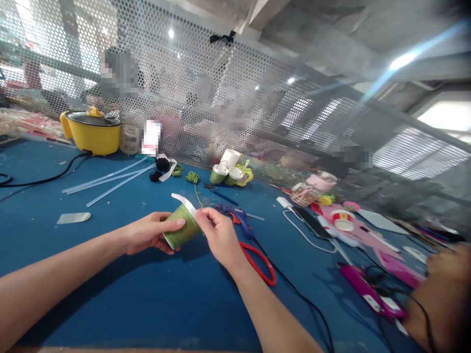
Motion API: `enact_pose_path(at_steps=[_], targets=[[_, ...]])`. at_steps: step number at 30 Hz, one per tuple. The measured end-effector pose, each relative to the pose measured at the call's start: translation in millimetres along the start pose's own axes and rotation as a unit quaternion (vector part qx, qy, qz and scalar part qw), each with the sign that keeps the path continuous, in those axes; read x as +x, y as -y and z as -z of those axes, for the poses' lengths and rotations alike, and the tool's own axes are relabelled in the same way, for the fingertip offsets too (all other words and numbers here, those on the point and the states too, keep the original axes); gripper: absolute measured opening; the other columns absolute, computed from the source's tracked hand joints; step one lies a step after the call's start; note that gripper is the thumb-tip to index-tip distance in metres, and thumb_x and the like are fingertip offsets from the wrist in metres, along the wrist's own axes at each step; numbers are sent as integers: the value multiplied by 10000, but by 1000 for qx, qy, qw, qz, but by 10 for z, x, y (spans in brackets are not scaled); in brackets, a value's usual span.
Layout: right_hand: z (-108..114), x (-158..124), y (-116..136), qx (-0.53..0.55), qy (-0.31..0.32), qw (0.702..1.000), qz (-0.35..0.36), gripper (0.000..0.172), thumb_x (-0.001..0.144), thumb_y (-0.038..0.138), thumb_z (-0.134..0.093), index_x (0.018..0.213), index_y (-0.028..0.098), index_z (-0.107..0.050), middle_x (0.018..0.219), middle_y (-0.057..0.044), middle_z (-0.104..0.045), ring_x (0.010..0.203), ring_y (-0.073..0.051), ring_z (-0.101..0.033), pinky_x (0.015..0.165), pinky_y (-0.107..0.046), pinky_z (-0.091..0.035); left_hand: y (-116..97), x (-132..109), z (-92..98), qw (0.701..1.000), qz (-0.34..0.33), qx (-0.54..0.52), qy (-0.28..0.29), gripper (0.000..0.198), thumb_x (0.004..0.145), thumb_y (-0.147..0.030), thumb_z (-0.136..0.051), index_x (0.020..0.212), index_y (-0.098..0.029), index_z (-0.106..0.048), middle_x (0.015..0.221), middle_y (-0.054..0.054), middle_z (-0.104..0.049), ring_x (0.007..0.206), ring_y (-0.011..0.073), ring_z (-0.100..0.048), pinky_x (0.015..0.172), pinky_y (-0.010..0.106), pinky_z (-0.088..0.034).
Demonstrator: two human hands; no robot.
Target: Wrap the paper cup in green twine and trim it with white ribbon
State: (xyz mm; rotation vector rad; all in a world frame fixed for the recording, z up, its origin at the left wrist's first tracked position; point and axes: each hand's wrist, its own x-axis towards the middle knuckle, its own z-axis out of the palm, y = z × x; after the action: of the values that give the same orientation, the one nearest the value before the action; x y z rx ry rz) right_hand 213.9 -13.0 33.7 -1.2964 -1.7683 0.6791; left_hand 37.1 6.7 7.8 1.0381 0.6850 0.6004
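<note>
My left hand (150,233) is wrapped round a small cup covered in green yarn (183,229), which it holds tilted above the blue table. The thumb lies across the yarn, and most of the other fingers are behind the cup. At the cup's upper rim my right hand (218,233) pinches a white strip (186,202) between thumb and forefinger. The strip's free end sticks up to the left. Just beyond, a green yarn bundle (192,177) trails a strand toward the cup. A blue glue gun (243,220) and red scissor handles (260,262) lie beside my right hand.
White and green cups (220,173) stand by the mesh screen, with pliers (222,192) before them. Farther left are a yellow electric pot (96,136) and translucent glue sticks (110,176). A phone (312,223), cables and a magenta power strip (371,291) lie right. Another person's arm (437,299) shows there.
</note>
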Motion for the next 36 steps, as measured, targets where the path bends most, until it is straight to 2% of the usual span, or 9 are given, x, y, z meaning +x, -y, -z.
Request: enact_pose_path(at_steps=[7,13,19,22,24,29,32,35,36], targets=[[-16,9,-29,28,-4,1000,2,541,871,549,-243,685,157,-565,633,-12,-535,636,-135,-487,607,-245,-378,9,3,-5,999,9,-32,5,467,686,-467,-660,980,-113,-581,794,78,-634,662,186,-629,635,309,-479],[-1,14,-62,6,-3,1000,16,532,850,578,-275,707,161,-573,659,-21,-577,657,-151,-525,621,-264,-404,7,9,-13,998,9,-58,7,427,705,-440,-657,962,-108,-580,792,70,-629,665,182,-629,634,301,-488],[320,221,-160,5,-167,986,17,400,841,461,-408,573,183,-515,632,-35,-613,738,-172,-606,738,-287,-441,-2,24,28,997,-21,-74,-22,371,743,-387,-639,990,-118,-580,826,72,-638,717,187,-639,666,278,-502],[581,364,-213,-116,-206,972,-1,275,859,352,-352,837,167,-555,753,-47,-648,738,-151,-613,705,-277,-459,-5,46,77,994,-52,-87,-46,350,757,-373,-624,1006,-132,-577,836,76,-645,714,192,-640,661,284,-516],[742,449,-276,-170,-193,966,-21,234,831,279,-384,944,158,-549,829,-60,-658,759,-149,-611,703,-271,-453,-8,57,107,990,-77,-96,-69,337,758,-365,-621,995,-128,-587,832,82,-648,704,191,-637,647,283,-525],[974,476,-480,-299,-102,942,-114,71,681,146,-530,664,166,-597,667,-57,-648,659,-186,-595,644,-287,-414,-28,52,148,981,-110,-114,-115,296,758,-339,-617,950,-114,-607,839,94,-654,691,193,-637,618,280,-540],[963,274,-483,-339,-14,930,-140,125,708,192,-521,611,181,-598,601,-37,-632,610,-176,-588,597,-268,-401,-43,54,171,976,-119,-122,-133,279,762,-320,-614,953,-117,-604,837,90,-659,688,190,-639,617,280,-543],[875,-41,-364,-349,87,923,-141,86,666,183,-571,713,186,-643,684,-40,-659,646,-184,-606,595,-257,-410,-55,67,189,974,-123,-126,-142,262,767,-307,-609,945,-114,-603,825,88,-663,683,184,-639,617,273,-541],[842,-144,-317,-358,102,918,-140,160,639,158,-592,786,178,-653,756,-64,-666,711,-208,-613,628,-271,-415,-57,71,191,974,-125,-128,-141,261,768,-305,-609,944,-113,-602,821,88,-663,681,184,-638,616,274,-540]])
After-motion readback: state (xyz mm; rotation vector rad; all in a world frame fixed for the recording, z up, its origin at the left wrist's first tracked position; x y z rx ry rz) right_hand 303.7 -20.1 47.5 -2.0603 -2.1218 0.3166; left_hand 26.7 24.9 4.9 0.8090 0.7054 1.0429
